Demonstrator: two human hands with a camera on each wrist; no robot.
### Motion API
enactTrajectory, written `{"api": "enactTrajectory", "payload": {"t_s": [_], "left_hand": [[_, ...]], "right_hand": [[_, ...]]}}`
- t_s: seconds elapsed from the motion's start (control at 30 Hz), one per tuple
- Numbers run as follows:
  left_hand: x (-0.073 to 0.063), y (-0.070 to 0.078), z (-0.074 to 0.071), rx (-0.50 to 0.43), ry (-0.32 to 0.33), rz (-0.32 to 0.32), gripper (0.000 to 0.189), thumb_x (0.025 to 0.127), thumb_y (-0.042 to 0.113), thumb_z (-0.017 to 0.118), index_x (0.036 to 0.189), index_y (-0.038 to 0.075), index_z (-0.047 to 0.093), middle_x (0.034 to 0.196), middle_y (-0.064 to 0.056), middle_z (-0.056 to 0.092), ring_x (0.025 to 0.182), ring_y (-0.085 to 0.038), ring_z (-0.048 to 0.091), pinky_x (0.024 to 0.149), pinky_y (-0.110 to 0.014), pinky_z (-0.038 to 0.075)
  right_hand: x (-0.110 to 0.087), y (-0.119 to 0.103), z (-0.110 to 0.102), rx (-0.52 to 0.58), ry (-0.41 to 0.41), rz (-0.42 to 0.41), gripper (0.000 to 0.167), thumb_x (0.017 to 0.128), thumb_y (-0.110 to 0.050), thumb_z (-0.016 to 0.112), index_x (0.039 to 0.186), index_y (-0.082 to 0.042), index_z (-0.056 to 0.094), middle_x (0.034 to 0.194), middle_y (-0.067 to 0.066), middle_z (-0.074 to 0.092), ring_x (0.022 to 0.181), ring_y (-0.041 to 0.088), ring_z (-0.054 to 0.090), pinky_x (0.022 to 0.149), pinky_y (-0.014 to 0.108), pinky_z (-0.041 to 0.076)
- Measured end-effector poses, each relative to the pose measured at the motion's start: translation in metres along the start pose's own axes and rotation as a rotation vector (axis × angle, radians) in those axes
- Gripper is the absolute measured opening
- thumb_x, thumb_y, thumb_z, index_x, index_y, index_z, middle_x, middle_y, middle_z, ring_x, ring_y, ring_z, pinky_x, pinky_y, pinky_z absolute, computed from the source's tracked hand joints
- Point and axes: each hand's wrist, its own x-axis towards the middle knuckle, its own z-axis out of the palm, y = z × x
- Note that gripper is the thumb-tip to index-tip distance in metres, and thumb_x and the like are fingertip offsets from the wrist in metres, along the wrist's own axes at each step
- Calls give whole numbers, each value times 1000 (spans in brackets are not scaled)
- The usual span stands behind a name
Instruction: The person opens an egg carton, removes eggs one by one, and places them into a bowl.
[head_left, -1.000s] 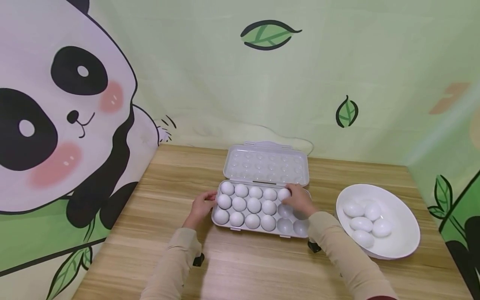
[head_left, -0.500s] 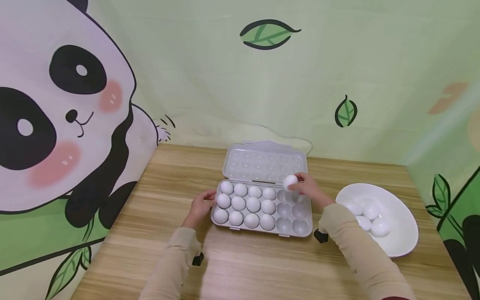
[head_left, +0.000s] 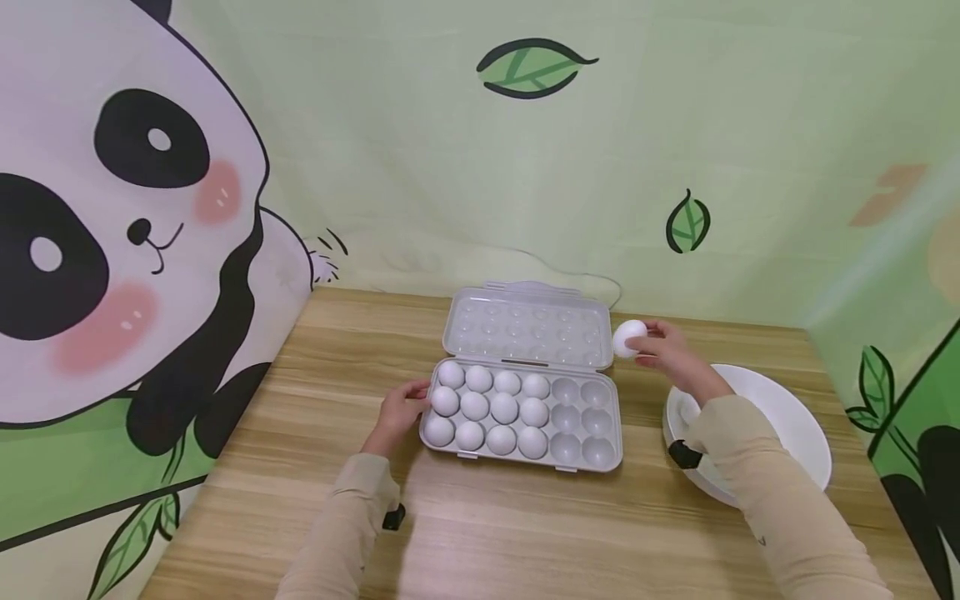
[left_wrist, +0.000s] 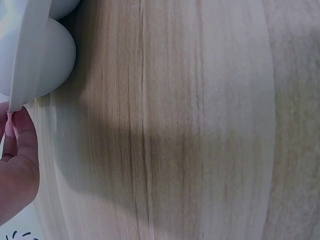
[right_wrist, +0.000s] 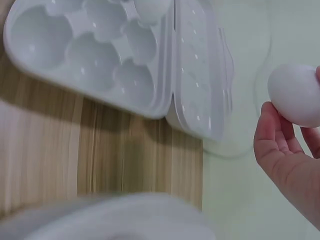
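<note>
A grey plastic egg carton [head_left: 517,460] lies with its lid [head_left: 528,329] folded back on the table. White eggs [head_left: 474,406] fill the left columns of cups, while the two right columns are bare. My left hand [head_left: 393,417] holds the carton's left end; in the left wrist view its fingers [left_wrist: 27,137] pinch the rim. Between the fingertips of my right hand [head_left: 681,364] is a single white egg [head_left: 628,339], raised right of the lid. The right wrist view shows this egg [right_wrist: 295,95] up close, apart from the carton.
A white bowl [head_left: 802,433] stands on the right of the wooden table [head_left: 480,533], partly hidden by my right sleeve, with part of an egg [head_left: 686,407] showing inside. Behind the table hangs a printed cloth [head_left: 405,167], and a thin cable [head_left: 570,272] runs near its base.
My right hand has lifted the egg out of the back-row cup and carried it right, toward the bowl's side. The left hand has stayed at the carton's end.
</note>
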Motion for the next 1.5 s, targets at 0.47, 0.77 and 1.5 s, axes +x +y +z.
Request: {"api": "enactTrajectory", "payload": {"t_s": [0.47, 0.77, 1.5], "left_hand": [[-1, 1, -1, -6, 1, 16, 35, 77, -5, 55, 112, -5, 57, 98, -21, 57, 92, -25, 53, 63, -17, 42], [-1, 1, -1, -2, 3, 9, 35, 77, -6, 55, 112, -5, 56, 98, -20, 57, 91, -24, 53, 62, -18, 41], [2, -2, 1, 11, 12, 2, 34, 78, -4, 56, 111, -4, 57, 98, -20, 58, 93, -24, 52, 65, -18, 42]], "right_hand": [[-30, 15, -58, -39, 17, 65, 31, 85, -13, 54, 107, -5, 34, 77, -12, 54, 67, 4, 55, 64, 20, 49], [-41, 32, -82, -115, 27, 138, 34, 84, -14, 54, 107, 3, 35, 69, -12, 53, 60, 3, 51, 62, 18, 47], [-46, 60, -100, -469, 169, 191, 40, 80, -23, 58, 101, 7, 42, 65, -8, 45, 56, 5, 45, 56, 24, 41]]}}
